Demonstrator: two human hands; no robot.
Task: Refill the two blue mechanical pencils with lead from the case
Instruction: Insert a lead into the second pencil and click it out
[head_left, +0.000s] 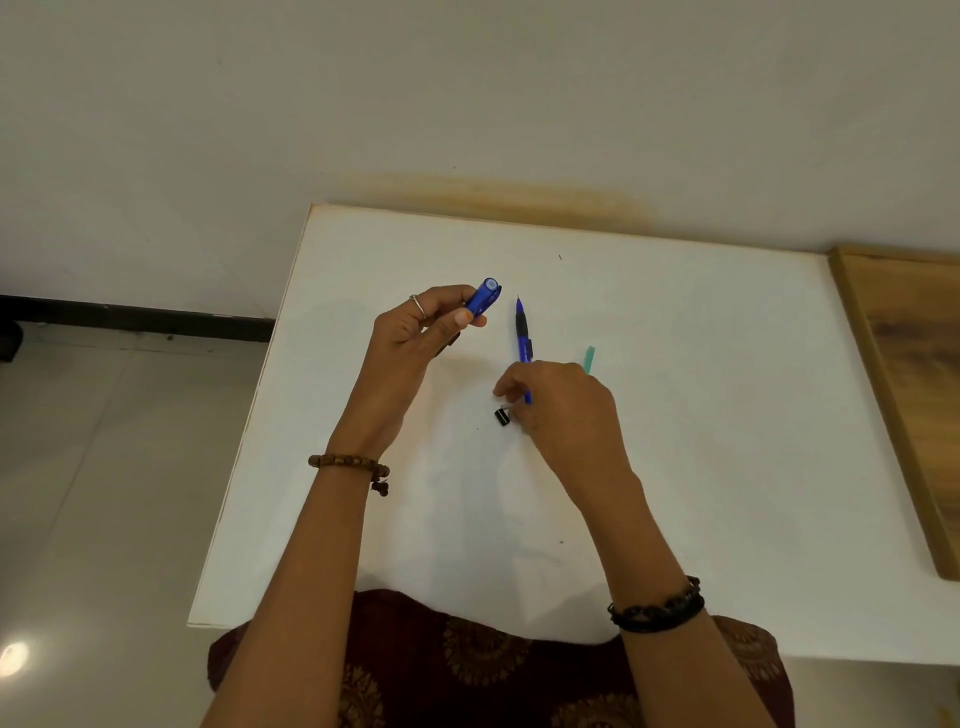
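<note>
My left hand (415, 332) holds one blue mechanical pencil (484, 297) raised above the table, its open rear end towards me. The second blue pencil (522, 332) lies on the white table (727, 415), tip pointing away, with its rear end hidden under my right hand (563, 410). That hand is curled low over the table, fingertips beside a small black cap (501, 417). Whether the fingertips pinch anything is hidden. A teal lead case (589, 358) pokes out from behind my right hand.
A wooden board (904, 395) lies along the table's right side. The table's left edge (244, 441) drops to a tiled floor. A wall stands just behind the table's far edge.
</note>
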